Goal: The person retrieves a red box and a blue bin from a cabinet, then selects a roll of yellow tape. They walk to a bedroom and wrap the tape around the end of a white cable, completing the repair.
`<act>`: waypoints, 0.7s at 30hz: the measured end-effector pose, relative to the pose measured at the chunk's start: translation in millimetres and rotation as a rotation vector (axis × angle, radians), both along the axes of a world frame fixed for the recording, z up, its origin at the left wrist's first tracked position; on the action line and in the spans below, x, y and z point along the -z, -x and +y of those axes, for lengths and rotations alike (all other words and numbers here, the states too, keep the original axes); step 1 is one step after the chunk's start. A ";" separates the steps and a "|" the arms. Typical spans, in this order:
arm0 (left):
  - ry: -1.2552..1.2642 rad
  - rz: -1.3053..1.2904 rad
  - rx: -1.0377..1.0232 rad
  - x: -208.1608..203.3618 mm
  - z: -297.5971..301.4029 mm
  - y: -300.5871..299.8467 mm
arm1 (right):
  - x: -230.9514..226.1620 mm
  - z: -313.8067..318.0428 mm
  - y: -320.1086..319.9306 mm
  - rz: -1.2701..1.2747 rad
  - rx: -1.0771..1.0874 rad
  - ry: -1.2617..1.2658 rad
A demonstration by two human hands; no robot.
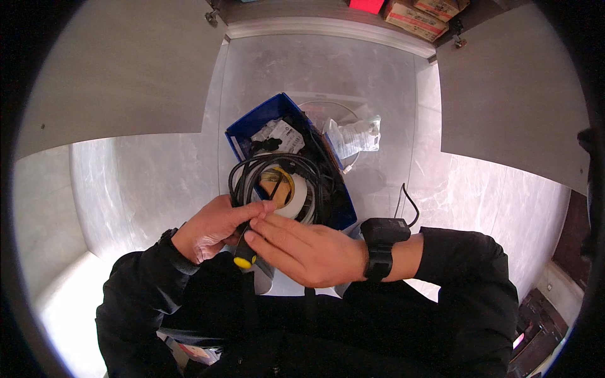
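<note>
Both my hands meet over the near side of an open blue box (254,117). My left hand (217,228) is closed on a coil of black cable (236,173), with its thumb on top. Against that thumb, the fingers of my right hand (299,249) are closed over the gathered cable. A thick black piece with a yellow end (244,260) sticks out below my fingers; I cannot tell whether it is a plug or a handle. Beyond the hands, inside the coil, shows a white tape roll (296,203) with a yellow inner ring. My fingers hide part of the cable.
A clear plastic bag (358,136) lies right of the box, with a thin white cable (348,169) beside it. Cabinet doors stand open at the left (126,69) and right (510,94). Cardboard boxes (416,20) sit on the far shelf. A black device (384,231) is strapped to my right wrist.
</note>
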State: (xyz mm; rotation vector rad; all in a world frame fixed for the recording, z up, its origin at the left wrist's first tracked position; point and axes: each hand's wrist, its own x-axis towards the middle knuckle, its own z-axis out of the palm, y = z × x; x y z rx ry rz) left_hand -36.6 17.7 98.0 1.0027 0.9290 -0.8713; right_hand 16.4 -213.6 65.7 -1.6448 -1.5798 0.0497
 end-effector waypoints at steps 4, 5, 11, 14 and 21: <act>-0.080 -0.024 0.059 -21.4 3.5 6.5 | -11.2 -8.3 -14.3 0.036 -0.082 -0.147; -0.101 -0.016 0.068 -30.9 4.6 9.8 | -13.0 -15.4 -27.9 0.063 -0.065 -0.110; -0.257 -0.116 0.014 -73.2 24.6 40.7 | -9.1 -57.0 -109.0 0.459 0.591 0.039; -0.281 -0.136 0.008 -69.9 40.2 49.2 | -4.4 -60.6 -129.0 0.730 0.608 0.037; -0.236 -0.254 -0.030 -50.1 54.2 55.4 | -11.6 -30.1 -108.6 1.414 0.227 0.314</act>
